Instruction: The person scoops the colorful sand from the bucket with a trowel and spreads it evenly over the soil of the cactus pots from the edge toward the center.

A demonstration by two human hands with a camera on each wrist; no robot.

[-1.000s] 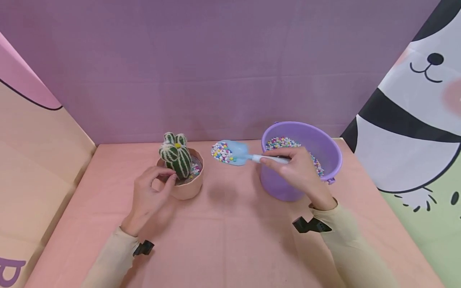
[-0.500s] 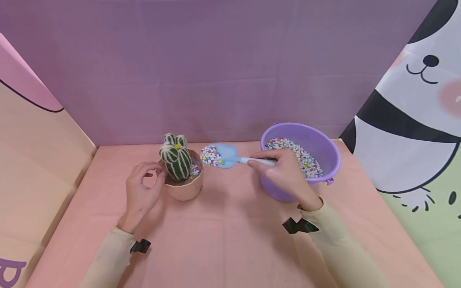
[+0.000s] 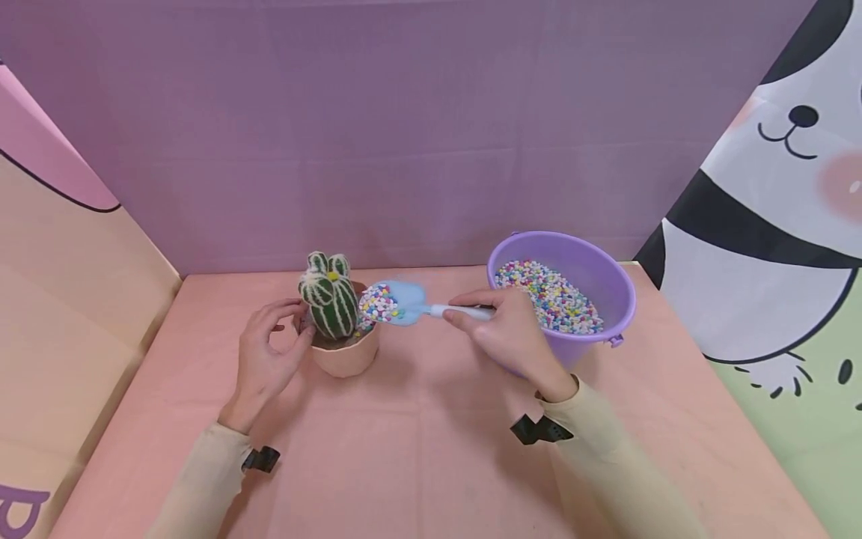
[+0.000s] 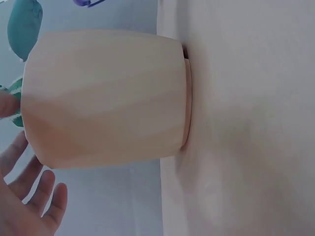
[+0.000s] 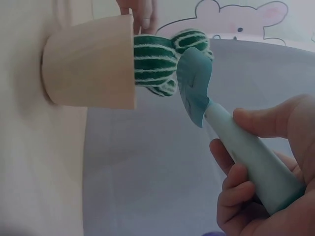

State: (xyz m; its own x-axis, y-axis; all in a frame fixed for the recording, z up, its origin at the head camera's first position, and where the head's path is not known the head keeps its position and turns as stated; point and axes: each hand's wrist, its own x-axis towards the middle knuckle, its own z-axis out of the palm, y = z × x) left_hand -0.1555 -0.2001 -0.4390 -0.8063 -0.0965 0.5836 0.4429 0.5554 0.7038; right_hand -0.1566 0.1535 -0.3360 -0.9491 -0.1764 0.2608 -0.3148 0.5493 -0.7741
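A green knitted cactus with white stripes stands in a peach flower pot. My left hand holds the pot's left rim, its thumb over the opening and its fingers against the outside in the left wrist view. My right hand grips the pale handle of a light blue trowel. Colourful beads lie on the blade, whose tip reaches over the pot's right rim beside the cactus. In the right wrist view the trowel's blade overlaps the cactus. Some beads in the pot show beside the stem.
A purple bucket stands to the right, behind my right hand, with many colourful beads inside. A pink cloth covers the table. Behind it rises a purple fabric backdrop, with a printed panda panel on the right.
My right hand has carried the loaded trowel leftward from near the bucket to over the pot's rim. My left hand has drawn back from the cactus base to the rim.
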